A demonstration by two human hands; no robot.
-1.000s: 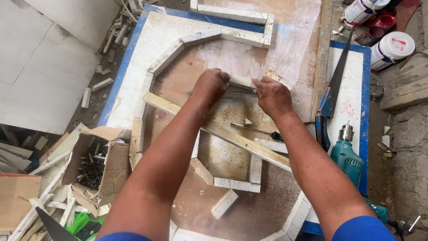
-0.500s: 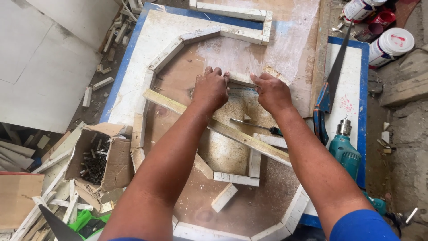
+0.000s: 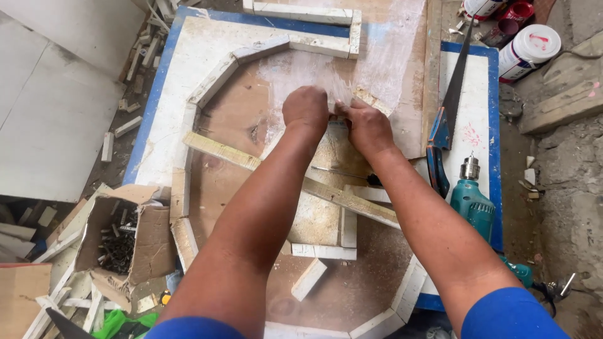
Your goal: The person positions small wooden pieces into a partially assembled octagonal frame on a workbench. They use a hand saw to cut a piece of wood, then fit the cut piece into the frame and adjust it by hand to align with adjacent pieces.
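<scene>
White-painted wood strips form a polygon frame (image 3: 213, 81) on the surface (image 3: 163, 113). Head view: the sides from 7 through 12 to about 1 o'clock look joined, and bottom pieces sit in place; the right side seems open yet. Both hands meet at 12 o'clock. Left hand (image 3: 306, 110) and right hand (image 3: 366, 129) have fingers curled onto a short strip (image 3: 372, 99), its long axis running 10 to 4 o'clock. A loose batten (image 3: 220, 150) crosses the frame diagonally.
</scene>
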